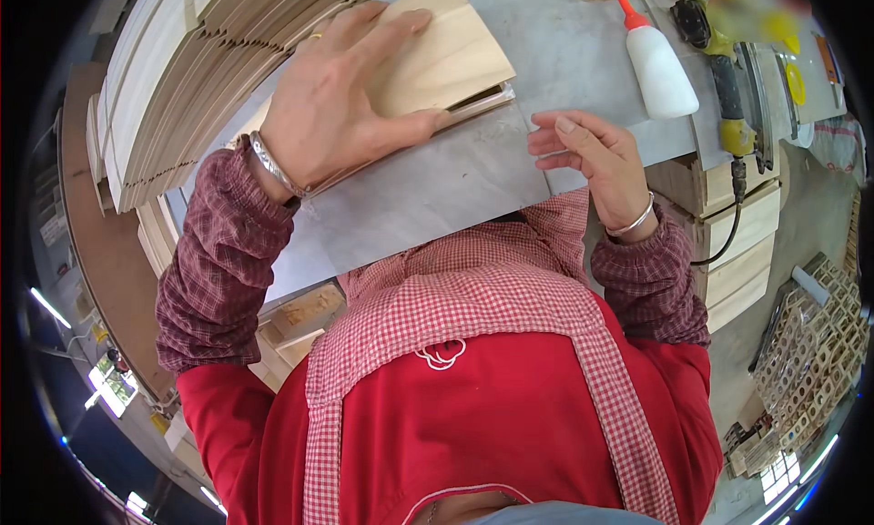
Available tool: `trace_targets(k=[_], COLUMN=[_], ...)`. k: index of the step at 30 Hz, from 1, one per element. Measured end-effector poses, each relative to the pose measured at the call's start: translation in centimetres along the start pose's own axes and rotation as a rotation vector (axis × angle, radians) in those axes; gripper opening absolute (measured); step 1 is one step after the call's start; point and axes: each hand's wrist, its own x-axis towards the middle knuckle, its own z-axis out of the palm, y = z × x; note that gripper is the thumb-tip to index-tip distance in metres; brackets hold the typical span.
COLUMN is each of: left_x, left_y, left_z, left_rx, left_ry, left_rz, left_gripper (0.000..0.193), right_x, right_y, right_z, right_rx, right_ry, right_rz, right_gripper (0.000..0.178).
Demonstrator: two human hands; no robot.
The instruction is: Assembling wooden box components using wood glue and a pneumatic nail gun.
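Grey table [455,174] bears one bottle [662,74] far right, one top board [455,56] under the splayed left hand [332,106], right hand [601,156] half-open.

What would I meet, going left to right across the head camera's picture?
Stack of pale wooden panels, left hand, flat pale wooden board, right hand, white plastic bottle with red nozzle, yellow-and-black handheld tool.
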Motion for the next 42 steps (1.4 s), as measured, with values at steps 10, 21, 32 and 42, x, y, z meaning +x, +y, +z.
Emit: trace_targets(k=[10,21,32,42], left_x=[0.8,-0.4,0.1,0.3], left_y=[1.1,0.6,0.4,0.7], left_z=[2.7,3.0,2.9,2.9], left_rx=[0.147,0.139,0.106,0.071], left_ry=[-0.058,-0.024,-0.053,-0.051], left_rz=[0.006,0.048,0.054,0.053], left_gripper=[0.071,0.074,0.075,0.076], right_x=[1.2,2.1,2.3,2.8], right_y=[0.9,1.9,2.2,2.1], right_z=[0.9,2.2,2.4,2.6], right_rx=[-0.108,-0.583,-0.68,-0.618], right_ry=[0.12,0.21,0.297,0.292], right_rz=[-0.183,-0.642,-0.765,-0.799], right_gripper=[0.022,0.027,0.03,0.029])
